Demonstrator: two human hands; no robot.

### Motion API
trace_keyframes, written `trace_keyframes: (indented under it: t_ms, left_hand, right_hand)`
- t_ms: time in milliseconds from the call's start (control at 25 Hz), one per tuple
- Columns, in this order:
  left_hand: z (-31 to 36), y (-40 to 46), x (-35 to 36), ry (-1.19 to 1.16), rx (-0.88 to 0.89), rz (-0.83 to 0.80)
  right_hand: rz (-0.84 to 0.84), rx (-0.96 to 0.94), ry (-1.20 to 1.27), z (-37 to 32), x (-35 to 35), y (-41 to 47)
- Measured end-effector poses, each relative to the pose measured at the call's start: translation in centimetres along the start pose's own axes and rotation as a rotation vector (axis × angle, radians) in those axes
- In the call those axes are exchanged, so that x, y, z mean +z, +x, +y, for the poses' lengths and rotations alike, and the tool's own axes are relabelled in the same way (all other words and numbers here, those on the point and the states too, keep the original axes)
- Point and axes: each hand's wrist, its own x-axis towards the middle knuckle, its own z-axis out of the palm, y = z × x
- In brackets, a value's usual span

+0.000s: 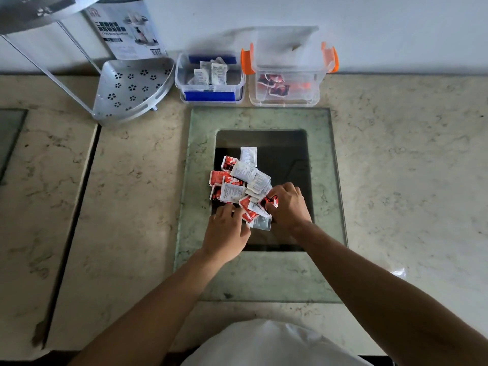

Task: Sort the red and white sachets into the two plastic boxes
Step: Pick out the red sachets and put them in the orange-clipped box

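A mixed pile of red and white sachets lies on a dark glass panel in the floor. My right hand is at the pile's near right edge, its fingers pinching a red sachet. My left hand rests on the pile's near left edge, fingertips touching sachets; whether it grips one is hidden. By the far wall stands a clear box with blue clips holding white sachets. Right of it, a clear box with orange clips holds red sachets.
A perforated metal corner shelf on thin legs stands left of the boxes, with a printed carton behind it against the wall. A greenish stone frame surrounds the glass panel. Marble floor lies all around.
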Motion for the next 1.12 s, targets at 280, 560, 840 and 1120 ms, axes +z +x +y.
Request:
trace_keyframes:
  t_ms: [280,560,840,1120]
  left_hand:
    - [-0.1,-0.2,-0.4,-0.22,-0.119,0.014]
    - [0.4,-2.0,-2.5,-0.708,-0.218,-0.093]
    - [-2.2,-2.8,-2.0,-0.842,-0.532,-0.059]
    - [-2.4,-0.9,-2.6,-1.521,-0.884,-0.142]
  right_hand:
    - [0.058,0.043,0.063,-0.7,-0.1,-0.8]
    - [-0.313,0.003,0.378,-2.7,-0.4,-3.3]
    - [-0.157,0.04,0.179,-4.4,2.0,-3.2]
    - [-0.02,0.053,0.005,-4.7,3.2,-2.9]
